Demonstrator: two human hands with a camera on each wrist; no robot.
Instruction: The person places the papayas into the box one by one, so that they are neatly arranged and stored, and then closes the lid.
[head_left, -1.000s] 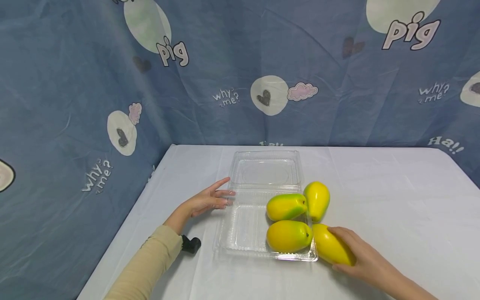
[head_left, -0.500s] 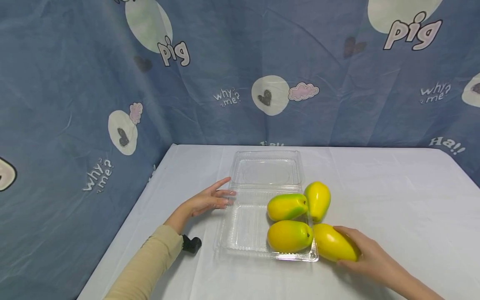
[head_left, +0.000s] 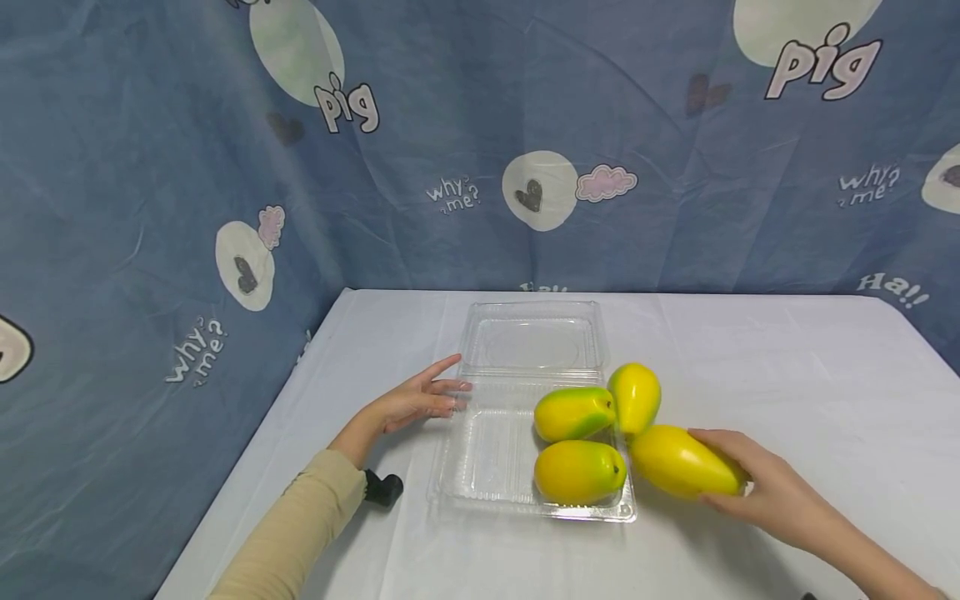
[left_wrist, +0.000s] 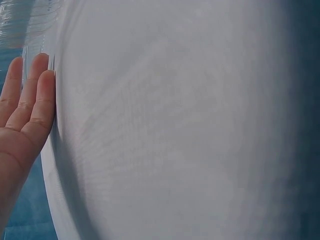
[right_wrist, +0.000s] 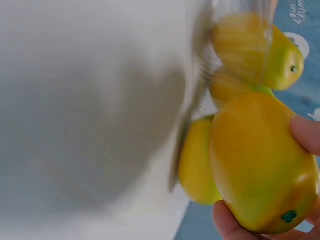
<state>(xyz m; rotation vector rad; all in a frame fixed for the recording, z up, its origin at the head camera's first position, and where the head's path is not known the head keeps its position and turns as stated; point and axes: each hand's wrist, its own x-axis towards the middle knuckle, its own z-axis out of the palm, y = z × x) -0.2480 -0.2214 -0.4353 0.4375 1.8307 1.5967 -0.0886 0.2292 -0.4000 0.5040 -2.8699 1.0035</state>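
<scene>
My right hand (head_left: 780, 492) grips a yellow mango (head_left: 682, 462) by its near end, thumb on one side and fingers on the other. A shadow lies on the table below it, and the right wrist view shows the mango (right_wrist: 262, 162) raised off the cloth. Two yellow-green mangoes, a rear one (head_left: 573, 414) and a front one (head_left: 579, 472), lie in the right part of a clear plastic clamshell box (head_left: 487, 454). Another mango (head_left: 636, 400) lies outside, against the box's right side. My left hand (head_left: 408, 406) has straight, spread fingers at the box's left edge.
The box's clear lid (head_left: 532, 337) is folded back flat on the white table (head_left: 787, 375). A patterned blue curtain (head_left: 420, 125) hangs behind the table and along its left side. A small black piece (head_left: 383, 489) sits at the left cuff.
My right hand has lifted the mango off the table, moving it up and slightly right, away from the box's side. The left hand, box and other mangoes stay where they were.
</scene>
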